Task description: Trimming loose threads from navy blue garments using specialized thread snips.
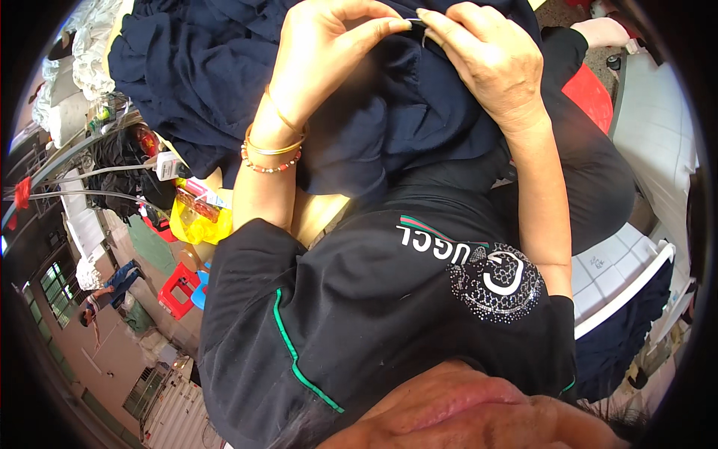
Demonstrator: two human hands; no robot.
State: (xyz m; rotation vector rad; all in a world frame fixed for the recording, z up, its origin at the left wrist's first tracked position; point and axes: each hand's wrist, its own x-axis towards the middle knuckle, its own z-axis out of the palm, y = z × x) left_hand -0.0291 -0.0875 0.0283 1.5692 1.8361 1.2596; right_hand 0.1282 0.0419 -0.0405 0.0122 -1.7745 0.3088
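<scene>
Near the top edge, a thin pale strip (413, 20), too small to tell its kind, spans the gap between my fingertips. My left hand (321, 52), with bracelets at the wrist, pinches one end between thumb and forefinger. Closed on the other end is my right hand (490, 60), its fingers bent together; a short thread-like bit hangs below them. Under both hands, a large dark navy cloth (202, 82) lies bunched in folds over the work surface and my lap.
At the left are a yellow plastic bag (198, 224), thin metal rods (90, 194) and a red stool (178, 290). White panels (621, 269) stand close on my right, beside a red object (589, 97). A person (105, 292) is far off at the left.
</scene>
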